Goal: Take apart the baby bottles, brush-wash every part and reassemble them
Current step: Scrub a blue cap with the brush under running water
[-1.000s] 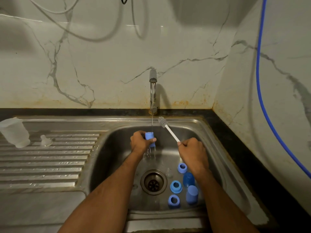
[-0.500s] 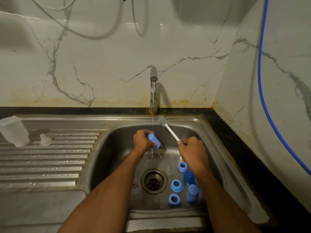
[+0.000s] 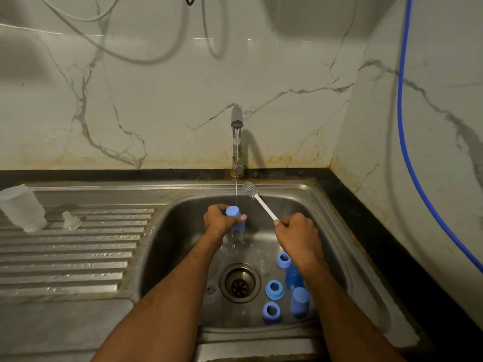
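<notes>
On the draining board at far left, a clear bottle body (image 3: 22, 207) stands mouth-down, with a clear teat (image 3: 70, 220) just beside it on the ridges. Over the steel sink (image 3: 167, 231), the left hand (image 3: 220, 220) is closed around a blue cap (image 3: 234, 218), closed end up, right under the thin stream from the tap (image 3: 237, 142) — water runs off the cap's lower edge into the basin. Near it, to the right and apart, the right hand (image 3: 298, 235) is fisted on the white handle of a bottle brush (image 3: 261, 202), whose grey bristle head points up and away towards the sink's back rim, just right of the stream and clear of the cap. On the basin floor, beside the drain (image 3: 240, 282), blue parts lie in a cluster: three collar rings (image 3: 274, 289) with their openings up and two more caps (image 3: 300, 301) — the right forearm crosses over this group and hides part of one cap. At far right a blue hose (image 3: 403, 126) hangs down the marble wall.
</notes>
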